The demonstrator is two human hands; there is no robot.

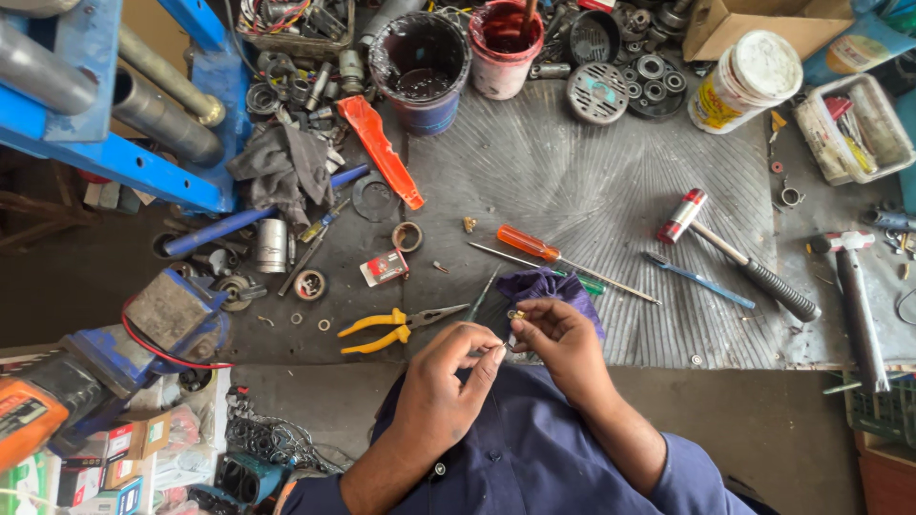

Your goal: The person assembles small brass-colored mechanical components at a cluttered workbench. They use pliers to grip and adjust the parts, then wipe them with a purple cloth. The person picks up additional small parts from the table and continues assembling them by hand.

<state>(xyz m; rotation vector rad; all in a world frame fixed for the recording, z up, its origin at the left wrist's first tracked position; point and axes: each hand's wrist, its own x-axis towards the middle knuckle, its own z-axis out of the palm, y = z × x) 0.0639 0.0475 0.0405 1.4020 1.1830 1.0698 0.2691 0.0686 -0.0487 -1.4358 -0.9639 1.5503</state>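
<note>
Holding a tiny brass part (516, 314) between them, both hands work close to the body, just above the near edge of the surface (611, 191). The right hand (563, 348) has its grip closed on the part, pinching it with fingertips. The left hand (441, 381) has its grip closed too, but what its fingers pinch is too small to tell; they meet the part from the side. A purple cloth (549, 284) lies just behind the hands. Yellow pliers (386, 330) lie near the left hand, and an orange screwdriver (534, 247) lies behind the cloth. To do this well, I think the hands should stay low over the cloth, so the part lands soft if it slips. Small, slow turns would help keep the pinch firm.
</note>
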